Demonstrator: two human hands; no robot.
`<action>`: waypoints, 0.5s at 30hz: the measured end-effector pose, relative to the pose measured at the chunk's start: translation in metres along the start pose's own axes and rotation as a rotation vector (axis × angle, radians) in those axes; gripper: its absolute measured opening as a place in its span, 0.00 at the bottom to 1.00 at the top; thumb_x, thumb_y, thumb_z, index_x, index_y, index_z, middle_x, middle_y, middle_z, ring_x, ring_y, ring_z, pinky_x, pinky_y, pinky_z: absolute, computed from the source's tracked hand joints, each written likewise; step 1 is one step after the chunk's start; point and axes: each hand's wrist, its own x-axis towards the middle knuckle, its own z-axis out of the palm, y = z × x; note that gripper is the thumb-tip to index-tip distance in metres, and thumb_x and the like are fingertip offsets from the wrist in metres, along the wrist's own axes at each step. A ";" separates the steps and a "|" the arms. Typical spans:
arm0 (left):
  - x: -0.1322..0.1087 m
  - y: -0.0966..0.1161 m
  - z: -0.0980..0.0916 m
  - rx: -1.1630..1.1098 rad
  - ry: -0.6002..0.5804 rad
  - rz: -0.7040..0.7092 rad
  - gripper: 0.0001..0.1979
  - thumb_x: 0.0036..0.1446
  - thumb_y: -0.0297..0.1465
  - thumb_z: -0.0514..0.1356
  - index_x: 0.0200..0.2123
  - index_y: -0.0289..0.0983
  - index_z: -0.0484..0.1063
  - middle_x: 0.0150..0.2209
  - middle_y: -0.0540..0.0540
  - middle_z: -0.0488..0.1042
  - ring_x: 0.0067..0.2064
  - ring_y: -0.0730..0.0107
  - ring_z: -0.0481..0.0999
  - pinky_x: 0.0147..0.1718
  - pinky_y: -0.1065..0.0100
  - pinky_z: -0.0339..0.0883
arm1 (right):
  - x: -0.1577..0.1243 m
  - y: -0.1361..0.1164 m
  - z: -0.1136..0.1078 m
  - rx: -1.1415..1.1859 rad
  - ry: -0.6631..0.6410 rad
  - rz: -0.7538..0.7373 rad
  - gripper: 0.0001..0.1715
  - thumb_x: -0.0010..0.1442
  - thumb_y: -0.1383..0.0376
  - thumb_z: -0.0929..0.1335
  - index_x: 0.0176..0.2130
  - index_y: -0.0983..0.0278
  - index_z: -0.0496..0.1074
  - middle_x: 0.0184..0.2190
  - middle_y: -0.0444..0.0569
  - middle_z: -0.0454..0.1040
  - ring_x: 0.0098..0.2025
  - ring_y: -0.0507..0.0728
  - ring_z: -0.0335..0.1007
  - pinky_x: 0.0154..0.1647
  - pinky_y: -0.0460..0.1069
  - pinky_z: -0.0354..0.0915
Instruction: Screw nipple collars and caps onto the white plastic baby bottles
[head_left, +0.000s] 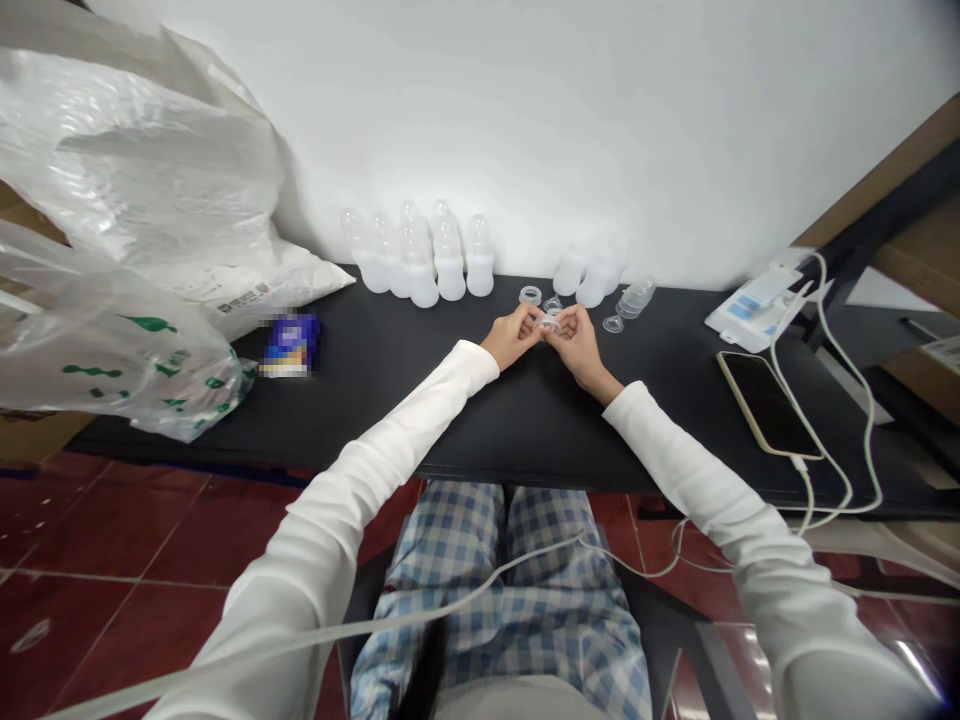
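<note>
My left hand [516,335] and my right hand [576,345] meet over the black table. Between their fingertips both pinch a translucent bottle collar ring [548,323], with a clear piece at its far side that I cannot make out fully. Just beyond my fingers lie another collar ring [530,295] and a clear silicone nipple [553,302]. Right of my right hand are a second clear nipple [613,324] and a clear stack of domed caps [637,297]. Several white baby bottle bodies [590,282] stand behind, near the wall.
Several white bottles with clear domes [417,262] stand at the back left. A blue packet [291,344] and large plastic bags [142,180] occupy the left. On the right are a phone [769,402], a power strip [754,312] and looping white cables [862,390].
</note>
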 end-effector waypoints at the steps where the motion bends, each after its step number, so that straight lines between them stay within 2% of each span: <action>1: 0.000 0.001 0.000 -0.001 -0.004 0.003 0.08 0.61 0.30 0.66 0.43 0.37 0.73 0.32 0.51 0.79 0.31 0.77 0.76 0.39 0.72 0.74 | 0.000 0.000 0.000 -0.007 -0.007 -0.007 0.39 0.46 0.34 0.76 0.38 0.56 0.61 0.32 0.43 0.69 0.35 0.55 0.70 0.39 0.54 0.73; 7: 0.000 0.000 -0.002 -0.194 -0.031 -0.042 0.12 0.63 0.34 0.64 0.48 0.35 0.74 0.37 0.46 0.81 0.34 0.74 0.81 0.39 0.70 0.78 | 0.000 0.001 0.003 -0.010 0.020 -0.034 0.39 0.49 0.33 0.74 0.41 0.56 0.60 0.36 0.45 0.70 0.35 0.55 0.70 0.38 0.53 0.72; 11: 0.001 -0.003 -0.001 -0.309 -0.048 -0.097 0.14 0.64 0.38 0.64 0.48 0.35 0.75 0.34 0.48 0.80 0.32 0.74 0.81 0.39 0.69 0.79 | -0.001 0.002 0.005 -0.010 0.017 -0.021 0.39 0.49 0.33 0.74 0.42 0.55 0.60 0.37 0.44 0.71 0.37 0.54 0.72 0.39 0.52 0.73; 15: 0.002 -0.005 0.000 -0.362 -0.056 -0.112 0.16 0.65 0.41 0.63 0.47 0.35 0.76 0.33 0.48 0.80 0.32 0.73 0.81 0.38 0.68 0.80 | -0.001 0.002 0.003 -0.057 0.000 -0.026 0.35 0.52 0.36 0.73 0.42 0.55 0.60 0.37 0.45 0.70 0.37 0.55 0.72 0.38 0.52 0.72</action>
